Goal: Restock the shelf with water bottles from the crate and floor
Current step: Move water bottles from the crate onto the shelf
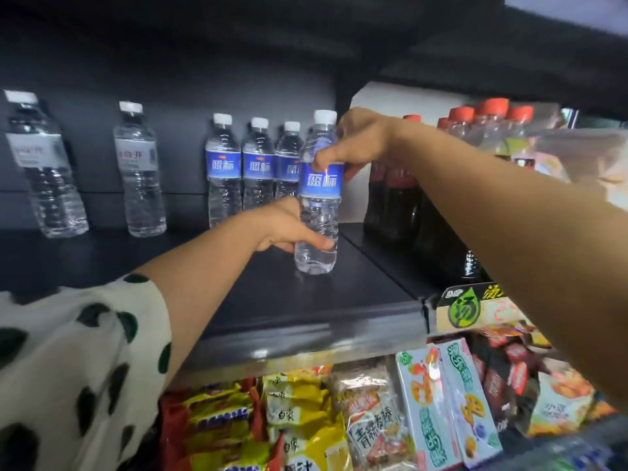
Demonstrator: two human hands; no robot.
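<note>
Near the left end of the dark shelf (272, 300), against its back wall, stand two white-labelled water bottles (139, 171), well apart. Further right, three blue-labelled bottles (258, 164) line the back, touching one another. Just in front of them, the blue-labelled water bottle (319, 198) stands upright, midway toward the front edge. The left hand (289, 229) wraps its lower body; the right hand (356, 144) pinches its shoulder. Red-capped dark bottles (394, 192) fill the shelf's right end.
</note>
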